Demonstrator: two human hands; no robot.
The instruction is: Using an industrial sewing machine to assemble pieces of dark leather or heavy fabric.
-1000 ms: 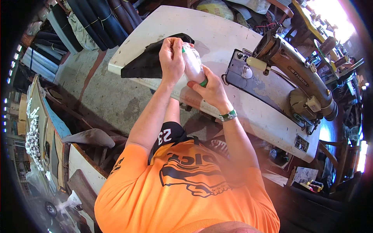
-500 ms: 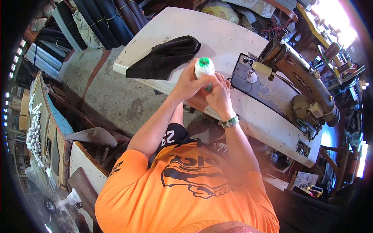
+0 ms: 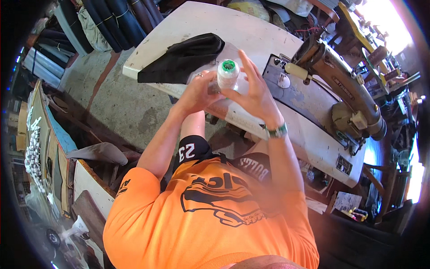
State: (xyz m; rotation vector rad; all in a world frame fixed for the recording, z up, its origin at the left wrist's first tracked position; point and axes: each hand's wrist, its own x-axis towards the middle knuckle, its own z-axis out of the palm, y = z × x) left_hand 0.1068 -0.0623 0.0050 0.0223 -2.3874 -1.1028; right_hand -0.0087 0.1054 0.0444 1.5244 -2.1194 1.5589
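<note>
A white thread spool with a green top stands upright between my hands, in front of the white sewing table. My left hand is closed on the spool's left side. My right hand is open at the spool's right side, its fingers stretched up and apart and its thumb near the lower part of the spool. What looks like clear plastic shows around the spool, too faint to make out. A folded black cloth lies on the table just beyond my left hand.
An old sewing machine is set into the right part of the white table. Rolls of material lean at the back left. A wooden bench-like piece is at the left. Thread spools on a stand are at the far right.
My right hand has opened from its grip around the spool, fingers now stretched out. The spool shows more of its side. The view has shifted slightly.
</note>
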